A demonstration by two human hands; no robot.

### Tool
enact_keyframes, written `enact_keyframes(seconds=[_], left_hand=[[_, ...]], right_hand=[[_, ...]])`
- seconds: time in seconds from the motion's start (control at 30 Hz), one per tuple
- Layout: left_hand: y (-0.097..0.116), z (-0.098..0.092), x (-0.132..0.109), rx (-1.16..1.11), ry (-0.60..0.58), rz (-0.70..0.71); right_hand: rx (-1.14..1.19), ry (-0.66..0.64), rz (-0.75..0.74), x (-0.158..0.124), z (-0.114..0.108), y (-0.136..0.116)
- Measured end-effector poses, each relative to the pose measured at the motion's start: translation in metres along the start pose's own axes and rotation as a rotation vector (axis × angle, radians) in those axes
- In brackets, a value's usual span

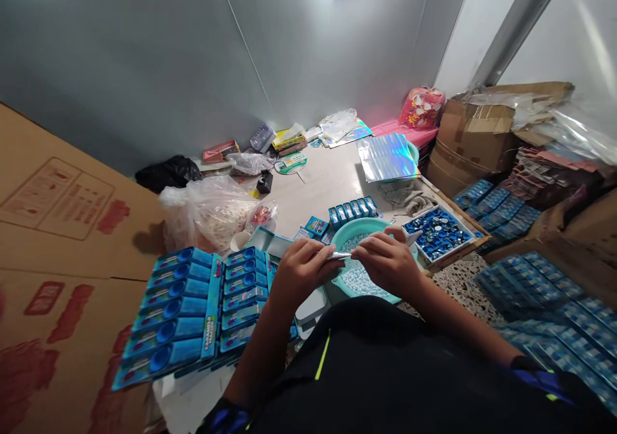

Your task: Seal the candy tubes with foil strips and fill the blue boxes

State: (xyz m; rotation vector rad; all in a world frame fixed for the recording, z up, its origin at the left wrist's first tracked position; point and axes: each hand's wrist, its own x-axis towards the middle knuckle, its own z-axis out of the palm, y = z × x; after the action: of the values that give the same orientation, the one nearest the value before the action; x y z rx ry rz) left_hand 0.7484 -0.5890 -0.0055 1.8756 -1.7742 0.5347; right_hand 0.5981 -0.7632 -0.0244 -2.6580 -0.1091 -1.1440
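Observation:
Both my hands meet above a teal basin (344, 233) filled with small white pellets (359, 280). My left hand (301, 268) and my right hand (385, 259) are closed on a thin silvery packet (340, 254) held flat between them. Just beyond the basin stands a short row of small blue boxes (351, 211). To my left lie stacked blue display packs (187, 308).
A tray of blue caps (438, 232) sits right of the basin. Cardboard sheets (62, 228) lean at left, a clear plastic bag (207, 212) beside them. Holographic foil sheets (385, 155), cardboard boxes (475, 141) and more blue packs (544, 292) fill the right side.

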Motion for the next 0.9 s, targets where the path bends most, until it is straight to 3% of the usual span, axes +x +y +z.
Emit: enact_keyframes(seconds=[0.2, 0.43, 0.6, 0.7, 0.8, 0.9], left_hand=[[0.007, -0.005, -0.012, 0.008, -0.126, -0.094], [0.006, -0.012, -0.02, 0.024, 0.005, -0.136], [-0.002, -0.023, -0.026, 0.008, -0.005, -0.073], [-0.012, -0.027, -0.032, -0.003, 0.026, -0.149], [-0.019, -0.029, -0.034, 0.084, -0.021, -0.288], [-0.01, -0.023, -0.025, 0.169, 0.007, -0.293]], right_hand=[[0.029, 0.005, 0.071, -0.004, -0.006, 0.005], [0.058, -0.037, 0.088, -0.007, -0.011, 0.007], [0.114, -0.06, 0.083, -0.013, -0.015, 0.016], [0.093, -0.11, 0.156, -0.02, -0.019, 0.028], [0.106, -0.156, 0.222, -0.029, -0.022, 0.038], [0.157, -0.188, 0.242, -0.033, -0.02, 0.037]])
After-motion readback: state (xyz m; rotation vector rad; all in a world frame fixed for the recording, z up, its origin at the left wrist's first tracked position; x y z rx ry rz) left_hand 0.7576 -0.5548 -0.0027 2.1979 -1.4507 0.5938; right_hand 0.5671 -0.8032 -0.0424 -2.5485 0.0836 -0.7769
